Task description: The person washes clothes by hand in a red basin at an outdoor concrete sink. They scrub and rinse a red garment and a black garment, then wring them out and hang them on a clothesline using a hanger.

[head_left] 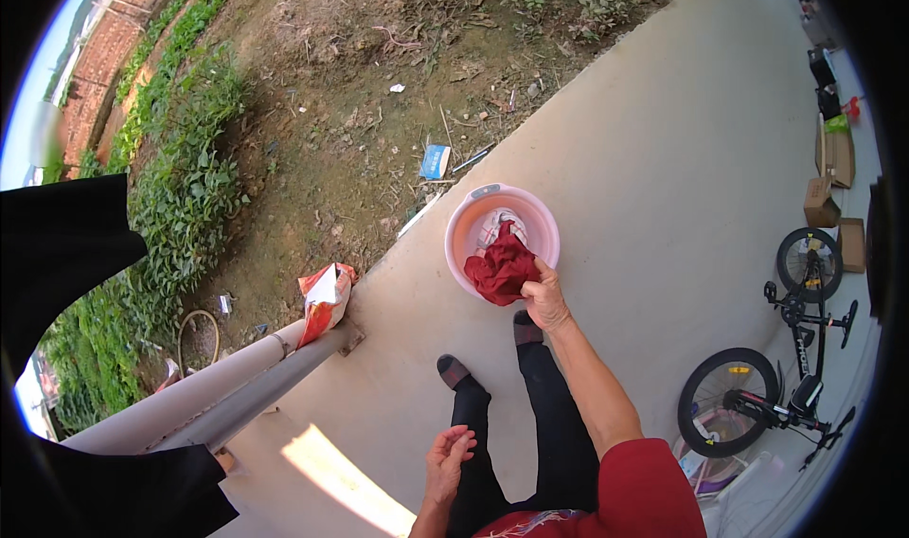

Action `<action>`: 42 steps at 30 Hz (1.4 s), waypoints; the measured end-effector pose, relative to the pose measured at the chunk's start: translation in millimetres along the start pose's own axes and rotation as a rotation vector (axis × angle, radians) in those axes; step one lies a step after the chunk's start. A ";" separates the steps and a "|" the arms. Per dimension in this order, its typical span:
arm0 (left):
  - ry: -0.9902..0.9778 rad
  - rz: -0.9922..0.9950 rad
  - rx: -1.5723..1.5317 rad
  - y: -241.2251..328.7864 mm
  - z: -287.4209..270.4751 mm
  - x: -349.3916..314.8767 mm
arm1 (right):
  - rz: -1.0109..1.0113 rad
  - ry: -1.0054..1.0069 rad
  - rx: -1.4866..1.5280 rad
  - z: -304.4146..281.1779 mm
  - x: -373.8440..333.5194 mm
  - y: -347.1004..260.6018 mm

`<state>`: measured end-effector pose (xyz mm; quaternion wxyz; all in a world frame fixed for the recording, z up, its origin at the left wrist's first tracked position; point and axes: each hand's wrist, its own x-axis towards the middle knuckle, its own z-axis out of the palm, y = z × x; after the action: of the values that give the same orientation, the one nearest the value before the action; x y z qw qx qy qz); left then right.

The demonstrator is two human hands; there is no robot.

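My right hand (pixel 544 296) is closed on a dark red cloth garment (pixel 505 271), gripping it by its right edge. The bunched garment lies over the near side of a pink plastic basin (pixel 548 218). Behind it in the basin shows a white checked cloth (pixel 500 222); what lies beneath is hidden. The basin stands on the concrete floor, just beyond my feet. Back near my lap is my left hand (pixel 449 460), fingers loosely curled and slightly apart, with nothing visible in them.
Two thick pipes (pixel 218 386) slant in at lower left, a red and white bag (pixel 327 301) at their end. Dark cloth (pixel 66 254) hangs at far left. A black bicycle (pixel 800 367) and cardboard boxes (pixel 822 202) line the right. Beyond the concrete edge is bare soil (pixel 350 112).
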<state>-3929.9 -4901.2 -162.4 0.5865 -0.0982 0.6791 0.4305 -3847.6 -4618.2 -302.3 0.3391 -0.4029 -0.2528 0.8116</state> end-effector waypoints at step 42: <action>-0.621 0.743 0.026 257.9 -76.8 -305.3 | 0.188 -0.654 0.431 281.2 -298.3 -244.3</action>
<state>-4059.8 -4911.1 223.2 0.5693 0.2914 0.4665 0.6110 -3862.1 -4724.8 162.6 0.2416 -0.0643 -0.1336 0.9590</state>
